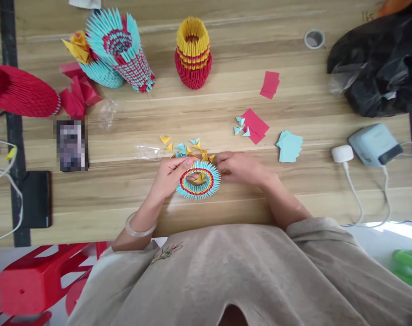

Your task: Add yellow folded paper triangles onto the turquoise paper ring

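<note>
A ring of folded paper pieces, pale blue outside with red and yellow rows within, is pinched at its upper left by my left hand. My right hand is closed close to the ring's right side; what its fingertips hold, if anything, cannot be made out. Yellow paper triangles and light blue paper triangles lie scattered just beyond the ring. Farther right, several blue triangles rest beside red paper sheets.
Finished-looking paper vases and a taller blue-and-red one stand at the back. Light blue paper sheets, a white charger and a black plastic bag lie to the right. A phone lies left.
</note>
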`<move>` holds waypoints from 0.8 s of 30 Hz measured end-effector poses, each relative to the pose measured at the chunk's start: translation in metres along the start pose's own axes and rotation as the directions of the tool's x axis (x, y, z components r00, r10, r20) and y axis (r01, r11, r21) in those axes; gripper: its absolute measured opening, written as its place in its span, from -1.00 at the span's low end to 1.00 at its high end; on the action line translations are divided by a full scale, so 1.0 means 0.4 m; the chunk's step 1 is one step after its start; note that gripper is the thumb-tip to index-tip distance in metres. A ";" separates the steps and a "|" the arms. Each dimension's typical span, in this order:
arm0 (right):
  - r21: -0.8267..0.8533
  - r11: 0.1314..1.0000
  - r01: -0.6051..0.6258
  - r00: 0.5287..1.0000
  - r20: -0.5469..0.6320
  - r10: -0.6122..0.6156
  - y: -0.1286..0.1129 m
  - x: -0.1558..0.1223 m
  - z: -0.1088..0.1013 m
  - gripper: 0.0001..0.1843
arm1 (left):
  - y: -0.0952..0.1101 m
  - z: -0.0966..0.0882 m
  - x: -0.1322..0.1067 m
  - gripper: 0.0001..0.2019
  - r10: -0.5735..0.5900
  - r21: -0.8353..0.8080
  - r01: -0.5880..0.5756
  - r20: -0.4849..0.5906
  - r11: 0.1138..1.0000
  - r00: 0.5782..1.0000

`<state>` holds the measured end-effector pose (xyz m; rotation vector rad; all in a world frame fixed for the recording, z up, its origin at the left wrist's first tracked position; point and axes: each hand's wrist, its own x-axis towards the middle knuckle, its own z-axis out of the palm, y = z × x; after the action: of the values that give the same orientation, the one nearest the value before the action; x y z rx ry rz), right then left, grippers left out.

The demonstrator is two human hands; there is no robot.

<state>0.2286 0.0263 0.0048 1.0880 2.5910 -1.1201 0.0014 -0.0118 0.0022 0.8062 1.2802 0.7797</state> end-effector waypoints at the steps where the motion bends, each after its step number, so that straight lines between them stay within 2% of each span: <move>1: 0.015 1.000 0.020 1.000 0.000 -0.020 0.000 0.003 0.006 -0.88 | -0.001 0.001 0.000 -0.47 -0.007 0.007 0.007 -0.002 1.000 1.000; 6: 0.113 0.990 0.079 0.994 -0.080 -0.070 0.010 0.007 0.022 -0.86 | 0.002 -0.005 0.008 -0.34 -0.084 -0.059 0.089 0.070 0.994 0.994; 9: 0.221 0.970 0.096 0.993 -0.095 -0.077 0.017 -0.003 0.013 -0.85 | 0.011 -0.011 0.009 -0.41 -0.145 -0.141 0.168 0.160 0.976 0.976; 11: 0.338 0.935 0.108 0.986 -0.156 -0.058 0.025 -0.013 0.002 -0.82 | 0.018 -0.012 0.007 -0.50 -0.175 -0.169 0.212 0.206 0.963 0.963; 14: 0.456 0.875 0.164 0.934 -0.357 0.011 0.041 -0.020 -0.010 -0.78 | 0.021 -0.009 0.003 -0.56 -0.187 -0.177 0.225 0.208 0.958 0.960; 17: 0.531 0.827 0.183 0.858 -0.497 0.130 0.053 -0.013 -0.006 -0.88 | 0.018 -0.003 0.001 -0.53 -0.186 -0.174 0.220 0.191 0.960 0.964; 18: 0.588 0.787 0.186 0.843 -0.507 0.180 0.054 -0.007 -0.002 -0.92 | 0.017 0.000 0.001 -0.52 -0.186 -0.171 0.219 0.190 0.960 0.964; 20: 0.731 0.646 0.223 0.833 -0.486 0.263 0.051 0.006 0.008 -0.94 | 0.014 0.006 0.002 -0.53 -0.192 -0.167 0.222 0.182 0.960 0.964; 22: 0.844 0.464 0.269 0.852 -0.433 0.294 0.041 0.019 0.018 -0.83 | 0.013 0.010 0.002 -0.53 -0.205 -0.158 0.233 0.175 0.960 0.963; 24: 0.896 0.345 0.279 0.871 -0.387 0.301 0.028 0.031 0.025 -0.72 | 0.012 0.013 0.003 -0.51 -0.212 -0.147 0.236 0.162 0.961 0.964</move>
<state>0.2252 0.0321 -0.0136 1.7416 1.9708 -2.8916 0.0063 -0.0087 0.0062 0.5617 1.1372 0.6235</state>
